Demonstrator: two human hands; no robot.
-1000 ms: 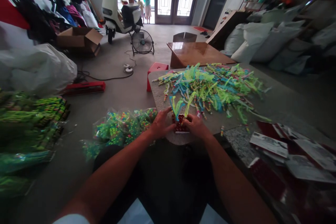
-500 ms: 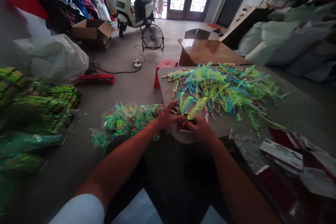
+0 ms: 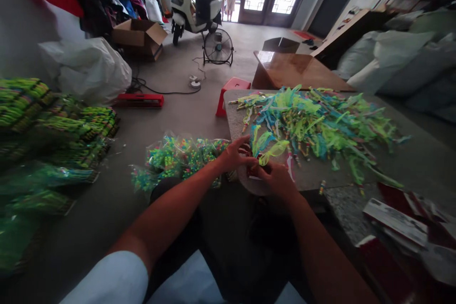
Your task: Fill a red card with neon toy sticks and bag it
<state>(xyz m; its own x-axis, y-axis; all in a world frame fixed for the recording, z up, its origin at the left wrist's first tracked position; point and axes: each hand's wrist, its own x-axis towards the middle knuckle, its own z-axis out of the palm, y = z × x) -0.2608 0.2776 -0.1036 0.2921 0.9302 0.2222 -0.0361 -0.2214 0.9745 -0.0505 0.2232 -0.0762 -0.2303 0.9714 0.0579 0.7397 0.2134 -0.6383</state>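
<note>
Touching a small dark-red card (image 3: 252,171), mostly hidden, near the frame's centre are my left hand (image 3: 236,156), half open with curved fingers, and my right hand (image 3: 279,179), nearly closed; I cannot tell their exact grip. Gauzy blue and yellow-green ribbons (image 3: 262,142) rise at my fingertips. Beyond, similar ribboned sticks (image 3: 313,121) cover a grey speckled tabletop (image 3: 234,116), right of centre; farther, a glossy brown table (image 3: 295,69).
</note>
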